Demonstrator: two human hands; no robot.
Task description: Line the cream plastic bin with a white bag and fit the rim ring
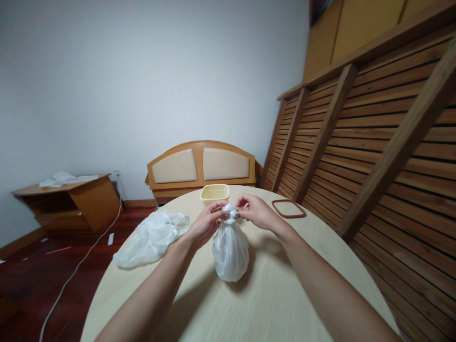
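A filled white plastic bag stands upright on the round pale wooden table. Its top is twisted into a knot at about the middle of the view. My left hand pinches the knot from the left, fingers closed on the plastic. My right hand grips the knot's other side, fingers closed on the bag's loose end. What is inside the bag is hidden.
A second, crumpled white plastic bag lies on the table's left side. Behind the hands sit a cream plastic tub and a reddish-brown square seal ring. A slatted wooden frame leans on the right. A low cabinet stands at left.
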